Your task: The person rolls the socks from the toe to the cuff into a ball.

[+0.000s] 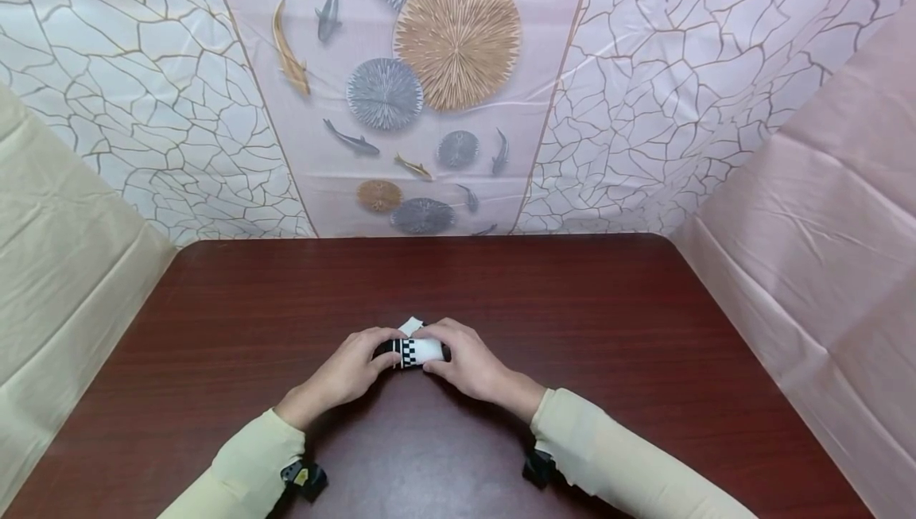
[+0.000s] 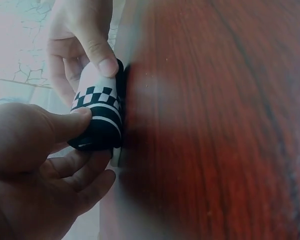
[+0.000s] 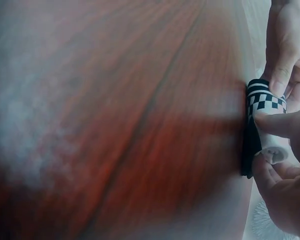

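Observation:
A rolled-up sock (image 1: 428, 350), white with a black-and-white checkered band and black parts with white stripes, lies on the table in the head view. My left hand (image 1: 351, 364) grips its black striped end, the thumb on the near side and fingers behind. At the white end, my right hand (image 1: 468, 358) holds the roll between thumb and fingers. Behind the roll, a flat white piece (image 1: 411, 326) sticks out between the hands. In the right wrist view the roll (image 3: 266, 104) shows its white open end, with a black layer against the table.
The dark red-brown wooden table (image 1: 422, 280) extends around both hands. A patterned cloth (image 1: 458, 161) hangs behind its far edge, with plain pale cloths (image 1: 809, 265) at the sides. Small black devices (image 1: 538, 469) sit at the wrists under the sleeves.

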The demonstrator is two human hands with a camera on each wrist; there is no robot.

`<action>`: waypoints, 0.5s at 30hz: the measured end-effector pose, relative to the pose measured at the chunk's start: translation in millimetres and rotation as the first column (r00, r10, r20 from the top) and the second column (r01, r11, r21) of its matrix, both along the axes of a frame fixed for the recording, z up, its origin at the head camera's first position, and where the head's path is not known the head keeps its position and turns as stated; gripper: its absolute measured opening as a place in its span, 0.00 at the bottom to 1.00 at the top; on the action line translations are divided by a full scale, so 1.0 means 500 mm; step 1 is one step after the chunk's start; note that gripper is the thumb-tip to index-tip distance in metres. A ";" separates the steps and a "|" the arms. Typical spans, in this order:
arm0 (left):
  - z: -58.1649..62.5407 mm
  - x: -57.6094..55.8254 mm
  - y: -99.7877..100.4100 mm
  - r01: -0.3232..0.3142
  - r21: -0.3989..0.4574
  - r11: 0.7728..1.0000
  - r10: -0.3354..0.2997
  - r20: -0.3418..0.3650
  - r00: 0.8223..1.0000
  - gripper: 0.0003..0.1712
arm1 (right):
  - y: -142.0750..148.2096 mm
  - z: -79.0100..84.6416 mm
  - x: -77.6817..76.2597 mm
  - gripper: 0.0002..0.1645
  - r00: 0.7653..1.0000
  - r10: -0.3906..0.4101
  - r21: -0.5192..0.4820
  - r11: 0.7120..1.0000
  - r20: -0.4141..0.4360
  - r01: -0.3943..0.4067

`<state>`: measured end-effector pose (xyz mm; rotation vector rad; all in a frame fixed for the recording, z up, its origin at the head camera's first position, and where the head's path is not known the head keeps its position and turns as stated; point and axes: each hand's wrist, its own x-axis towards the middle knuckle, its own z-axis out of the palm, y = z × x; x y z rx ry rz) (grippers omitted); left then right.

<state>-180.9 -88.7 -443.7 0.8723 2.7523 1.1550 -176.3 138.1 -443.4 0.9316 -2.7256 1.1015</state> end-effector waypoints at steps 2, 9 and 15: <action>0.000 0.000 0.001 -0.012 0.006 1.000 0.012 0.014 1.000 0.14 | 0.001 -0.001 0.000 0.24 1.000 -0.001 0.001 1.000 -0.006 0.001; -0.007 0.000 0.009 -0.025 0.013 1.000 0.026 -0.056 0.998 0.23 | 0.000 -0.003 -0.004 0.19 1.000 -0.002 0.015 1.000 -0.022 0.002; -0.010 0.001 0.009 0.004 0.032 0.999 -0.001 -0.096 0.995 0.19 | -0.004 -0.001 -0.004 0.17 1.000 0.002 0.026 1.000 -0.006 -0.002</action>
